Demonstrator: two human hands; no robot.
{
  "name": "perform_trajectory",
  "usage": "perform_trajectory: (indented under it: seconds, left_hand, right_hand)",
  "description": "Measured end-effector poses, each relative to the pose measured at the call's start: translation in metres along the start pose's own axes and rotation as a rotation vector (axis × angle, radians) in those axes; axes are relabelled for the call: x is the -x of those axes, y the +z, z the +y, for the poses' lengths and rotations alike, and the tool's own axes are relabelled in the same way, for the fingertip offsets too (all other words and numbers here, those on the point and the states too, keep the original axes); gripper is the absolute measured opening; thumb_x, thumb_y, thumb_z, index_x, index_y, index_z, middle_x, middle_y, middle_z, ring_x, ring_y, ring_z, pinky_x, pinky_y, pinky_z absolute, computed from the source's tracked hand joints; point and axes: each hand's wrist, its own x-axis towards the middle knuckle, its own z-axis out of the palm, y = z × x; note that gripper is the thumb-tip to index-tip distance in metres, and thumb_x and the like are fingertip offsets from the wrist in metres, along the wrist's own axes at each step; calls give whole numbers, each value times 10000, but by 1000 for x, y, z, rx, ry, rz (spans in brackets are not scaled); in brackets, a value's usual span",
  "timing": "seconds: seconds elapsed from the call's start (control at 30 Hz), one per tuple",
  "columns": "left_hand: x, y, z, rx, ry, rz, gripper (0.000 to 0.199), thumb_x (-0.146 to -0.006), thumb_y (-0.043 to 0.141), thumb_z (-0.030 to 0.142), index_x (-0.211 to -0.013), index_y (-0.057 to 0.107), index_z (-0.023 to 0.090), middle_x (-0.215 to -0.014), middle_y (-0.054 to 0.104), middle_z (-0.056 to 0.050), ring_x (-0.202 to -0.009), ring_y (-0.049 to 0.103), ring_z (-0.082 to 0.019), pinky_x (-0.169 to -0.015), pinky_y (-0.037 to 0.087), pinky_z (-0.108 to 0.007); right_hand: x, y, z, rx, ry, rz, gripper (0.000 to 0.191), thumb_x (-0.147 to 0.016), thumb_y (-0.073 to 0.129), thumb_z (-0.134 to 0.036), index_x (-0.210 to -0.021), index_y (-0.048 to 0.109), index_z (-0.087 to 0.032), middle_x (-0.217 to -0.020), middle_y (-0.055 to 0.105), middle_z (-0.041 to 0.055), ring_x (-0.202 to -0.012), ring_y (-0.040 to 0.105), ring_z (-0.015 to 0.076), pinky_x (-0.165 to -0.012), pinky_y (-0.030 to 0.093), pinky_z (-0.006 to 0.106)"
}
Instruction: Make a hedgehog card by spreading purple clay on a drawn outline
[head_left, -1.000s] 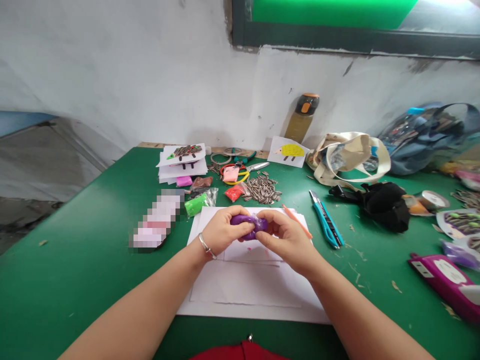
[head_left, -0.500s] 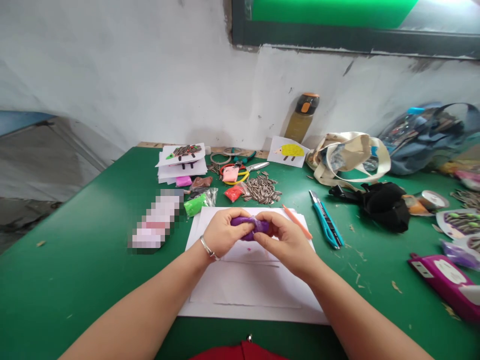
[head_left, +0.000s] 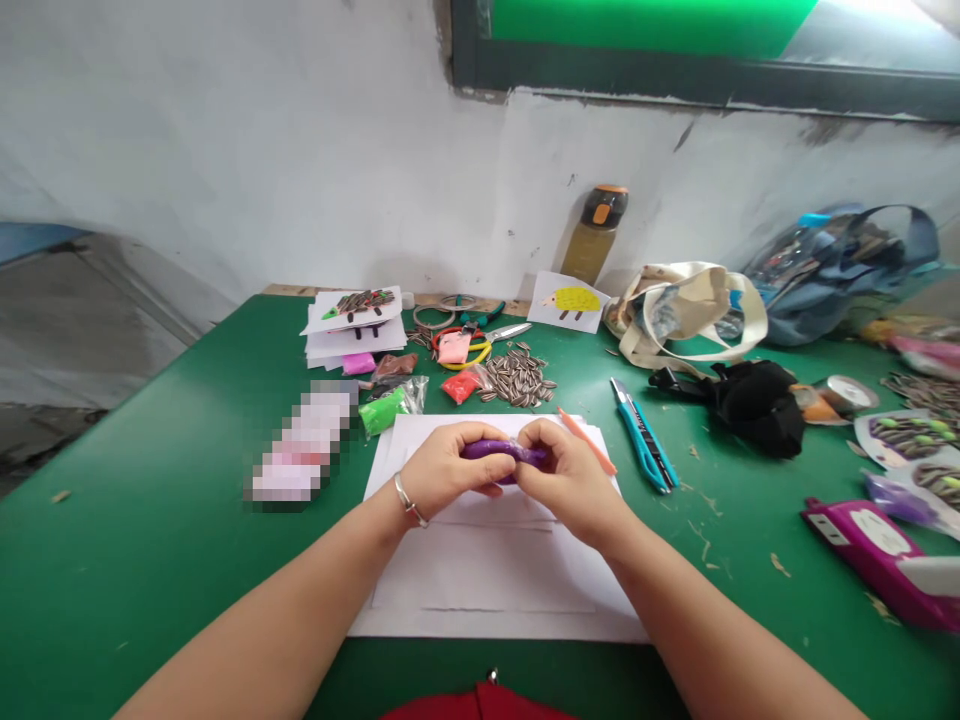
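Observation:
Between both hands is a purple packet (head_left: 487, 450), soft and shiny, with clear wrap showing on top. My left hand (head_left: 442, 470), with a silver bracelet at the wrist, is closed on its left part, thumb in front. The thumb and fingers of my right hand (head_left: 566, 475) pinch its right end. Both hands are above a stack of white paper (head_left: 487, 580). An orange pen-like tool (head_left: 589, 440) lies on the paper beside my right hand.
Sunflower seeds (head_left: 519, 378), scissors (head_left: 510, 332) and a red packet (head_left: 459, 386) lie behind the paper. A green packet (head_left: 382, 408) is at left, a teal cutter (head_left: 643, 437) at right. Farther right are a black bag (head_left: 757, 410) and a magenta case (head_left: 877, 560).
My right fingers have curled tighter around the packet's right end, and the packet looks flatter, less of it showing. The whole view has shifted slightly.

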Motion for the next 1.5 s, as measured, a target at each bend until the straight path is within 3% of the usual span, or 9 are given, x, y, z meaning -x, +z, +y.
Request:
perform_trajectory:
  seconds: [0.23, 0.37, 0.47, 0.6, 0.83, 1.07, 1.5]
  left_hand:
    - [-3, -1, 0, -67, 59, 122, 175, -681, 715, 255, -778, 656, 122, -644, 619, -2, -512, 574, -100, -470, 497, -208]
    - [-1, 2, 0, -87, 92, 163, 156, -686, 697, 246, -763, 646, 121, -607, 608, 9, -473, 559, -97, -454, 482, -210]
    - [1, 5, 0, -92, 99, 193, 152, -684, 697, 241, -765, 643, 123, -608, 609, 12, -470, 564, -98, -457, 484, -212]
    - [1, 9, -1, -95, 102, 201, 152, -686, 702, 244, -761, 643, 125, -601, 609, 14, -471, 571, -100, -465, 483, -213]
    - [0, 10, -3, -92, 118, 224, 158, -687, 708, 258, -750, 653, 124, -598, 614, 13, -472, 568, -100, -474, 490, -218]
    - [-1, 6, -3, -129, 182, 327, 146, -689, 708, 258, -750, 658, 135, -610, 621, 16, -455, 564, -98, -457, 476, -215]
    - [-2, 10, -5, -106, 178, 303, 135, -685, 717, 240, -743, 660, 133, -597, 619, 18, -460, 567, -95, -462, 481, -207]
  right_hand:
    - [1, 1, -3, 143, -195, 9, 166, -762, 600, -151, -893, 650, -239, -839, 615, 14, -780, 553, 168, -671, 446, 299]
    - [0, 0, -6, -118, -57, -71, 155, -761, 632, -190, -911, 652, -227, -857, 650, 11, -767, 618, 163, -691, 488, 301]
    - [0, 0, -8, -210, 33, -106, 134, -752, 629, -187, -885, 625, -209, -760, 645, -10, -683, 621, 146, -638, 486, 282]
    - [-1, 1, -9, -138, 53, -111, 93, -733, 597, -150, -808, 586, -204, -682, 606, -33, -622, 570, 124, -558, 429, 244]
    - [-1, 0, -10, -4, 55, -122, 87, -717, 579, -132, -760, 560, -204, -692, 602, -35, -628, 524, 118, -554, 384, 229]
    - [-1, 0, -13, -116, 50, -194, 190, -765, 567, -155, -919, 670, -195, -791, 653, -9, -648, 524, 114, -572, 386, 234]
    - [-3, 1, -8, -46, 133, -185, 78, -682, 562, -124, -741, 555, -175, -676, 481, -52, -633, 408, 93, -551, 309, 223]
